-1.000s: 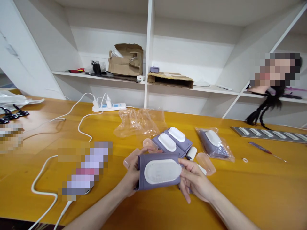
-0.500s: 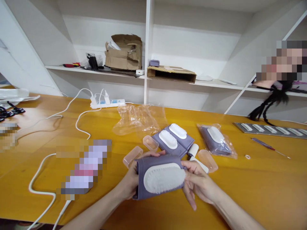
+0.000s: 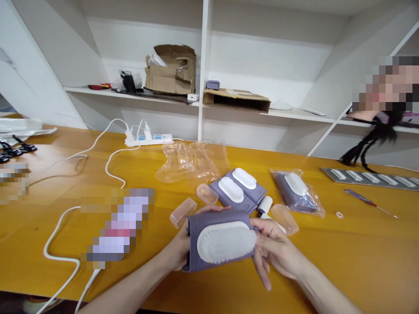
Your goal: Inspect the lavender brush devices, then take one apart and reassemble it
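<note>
A purple casing with a white oval bristle pad [image 3: 225, 243] is held up over the table between both hands. My left hand [image 3: 181, 248] grips its left end, with fingers reaching behind the top edge. At the right end, the thumb and fingers of my right hand [image 3: 275, 248] close on the casing's edge, while its lower fingers hang loose. Just behind lie two more purple pieces with white bristle pads [image 3: 231, 189]. Beside them are a small white part [image 3: 265, 204] and translucent pinkish covers [image 3: 183, 212].
A bagged purple piece [image 3: 296, 192] lies to the right, near a screwdriver [image 3: 362, 197] and a small white ring [image 3: 339, 215]. A clear plastic bag [image 3: 190, 163] and a power strip [image 3: 153, 140] with white cables lie toward the back. Cardboard boxes [image 3: 170, 78] sit on the shelf.
Both hands keep hold of the purple casing with almost the same grip. The whole view has shifted slightly; nothing on the table has visibly moved.
</note>
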The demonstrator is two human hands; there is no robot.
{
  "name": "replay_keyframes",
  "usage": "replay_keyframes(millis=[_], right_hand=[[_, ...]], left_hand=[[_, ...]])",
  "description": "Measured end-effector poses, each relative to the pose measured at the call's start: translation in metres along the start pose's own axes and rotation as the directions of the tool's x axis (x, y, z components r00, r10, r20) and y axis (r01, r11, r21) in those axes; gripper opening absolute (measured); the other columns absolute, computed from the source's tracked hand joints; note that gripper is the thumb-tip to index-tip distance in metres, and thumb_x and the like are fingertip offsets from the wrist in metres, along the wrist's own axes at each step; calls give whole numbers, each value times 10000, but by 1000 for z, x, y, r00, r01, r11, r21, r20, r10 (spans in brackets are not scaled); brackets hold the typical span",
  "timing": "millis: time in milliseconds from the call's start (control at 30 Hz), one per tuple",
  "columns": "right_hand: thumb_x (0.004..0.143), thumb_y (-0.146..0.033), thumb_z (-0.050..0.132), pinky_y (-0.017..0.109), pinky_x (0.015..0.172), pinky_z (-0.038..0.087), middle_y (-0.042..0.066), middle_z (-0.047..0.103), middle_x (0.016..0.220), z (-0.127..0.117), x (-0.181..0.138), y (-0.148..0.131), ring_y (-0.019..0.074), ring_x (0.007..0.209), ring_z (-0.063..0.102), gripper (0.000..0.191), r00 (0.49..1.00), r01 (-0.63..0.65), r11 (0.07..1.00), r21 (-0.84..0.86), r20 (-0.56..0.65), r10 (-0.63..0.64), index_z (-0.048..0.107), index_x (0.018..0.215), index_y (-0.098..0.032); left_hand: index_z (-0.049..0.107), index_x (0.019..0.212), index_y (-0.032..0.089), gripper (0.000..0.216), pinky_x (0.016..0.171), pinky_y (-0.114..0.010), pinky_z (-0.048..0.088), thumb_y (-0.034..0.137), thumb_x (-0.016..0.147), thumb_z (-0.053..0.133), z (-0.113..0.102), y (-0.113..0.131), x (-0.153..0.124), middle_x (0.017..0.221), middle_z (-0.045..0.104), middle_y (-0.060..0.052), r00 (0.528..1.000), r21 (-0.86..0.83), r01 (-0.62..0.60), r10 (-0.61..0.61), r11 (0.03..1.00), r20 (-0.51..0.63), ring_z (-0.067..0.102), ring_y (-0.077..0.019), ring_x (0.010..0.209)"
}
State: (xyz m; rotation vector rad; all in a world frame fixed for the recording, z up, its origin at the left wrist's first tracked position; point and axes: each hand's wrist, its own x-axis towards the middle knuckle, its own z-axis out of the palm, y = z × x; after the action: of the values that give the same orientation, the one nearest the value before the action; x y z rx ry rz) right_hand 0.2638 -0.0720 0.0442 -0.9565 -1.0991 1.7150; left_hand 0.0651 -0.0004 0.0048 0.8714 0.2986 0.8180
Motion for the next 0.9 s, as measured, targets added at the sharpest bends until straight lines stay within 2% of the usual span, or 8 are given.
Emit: replay_keyframes(millis=[167, 233, 333, 400, 500, 567, 667, 900], right_hand=[[852, -471, 555, 143, 320, 235, -31, 581, 520, -1, -7, -10, 102, 340, 593, 460, 997, 58, 992, -112, 59, -52, 494, 1188, -163], [801, -462, 624, 153, 341, 272, -4, 618, 674, -3, -10, -12, 66, 361, 550, 501, 990, 142, 956, -256, 34, -138, 468, 1204, -207], [658, -338, 772, 218, 460, 449, 78, 557, 1110, -2, -15, -14, 91, 558, 573, 748, 946, 186, 780, -597, -106, -307, 374, 1290, -294], [546, -281, 835, 348, 702, 532, 111, 419, 1325, 0, -17, -14, 214, 879, 603, 1041, 917, 115, 591, -799, -143, -372, 229, 1392, -332], [521, -307, 844, 532, 1016, 348, 113, 256, 1477, 2, -18, -13, 355, 1277, 352, 1222, 948, 56, 406, -912, -80, -309, 49, 1448, -332], [597, -353, 802, 556, 1065, 262, 111, 214, 1509, 0, -18, -11, 351, 1344, 254, 1165, 975, 50, 383, -922, -38, -218, 13, 1453, -323], [666, -421, 743, 560, 1069, 250, 120, 161, 1530, -4, -18, -7, 347, 1367, 208, 1100, 993, 26, 382, -924, -21, -120, -10, 1458, -296], [674, -465, 722, 547, 1074, 250, 153, 188, 1516, -8, -19, -3, 367, 1365, 201, 1079, 992, 93, 388, -917, 51, -118, 29, 1466, -226]], left_hand=[[649, 1045, 239, 466, 867, -381, 482, 143, 597, 732, 4, 4, -2, 1120, 679, -62, 996, -81, 41, -47, 996, -81, 617, -284, 1026], [647, 1055, 228, 483, 842, -374, 496, 153, 584, 727, 7, 7, -3, 1084, 692, -67, 990, -90, 55, -66, 994, -123, 633, -283, 989], [651, 1057, 208, 393, 833, -379, 501, 231, 666, 675, 11, 10, -4, 1029, 709, -80, 971, -75, 71, -86, 995, -223, 641, -281, 973], [648, 1066, 209, 376, 818, -370, 508, 236, 691, 652, 12, 9, -4, 1017, 712, -77, 963, -60, 95, -107, 994, -248, 644, -274, 966], [635, 1095, 208, 430, 790, -359, 519, 223, 666, 671, 10, 6, -4, 1019, 711, -81, 962, -59, 148, -158, 987, -221, 648, -273, 954], [631, 1102, 205, 471, 795, -367, 517, 232, 637, 701, 8, 4, -3, 1017, 712, -86, 962, -75, 186, -197, 980, -188, 646, -283, 955], [624, 1112, 216, 555, 842, -387, 496, 203, 573, 754, 5, 2, -4, 1055, 701, -80, 964, -90, 210, -222, 973, -144, 626, -303, 1001], [609, 1130, 231, 553, 835, -401, 490, 261, 598, 757, 6, 0, -10, 1106, 674, -85, 961, -117, 232, -246, 966, -125, 608, -318, 1030]])
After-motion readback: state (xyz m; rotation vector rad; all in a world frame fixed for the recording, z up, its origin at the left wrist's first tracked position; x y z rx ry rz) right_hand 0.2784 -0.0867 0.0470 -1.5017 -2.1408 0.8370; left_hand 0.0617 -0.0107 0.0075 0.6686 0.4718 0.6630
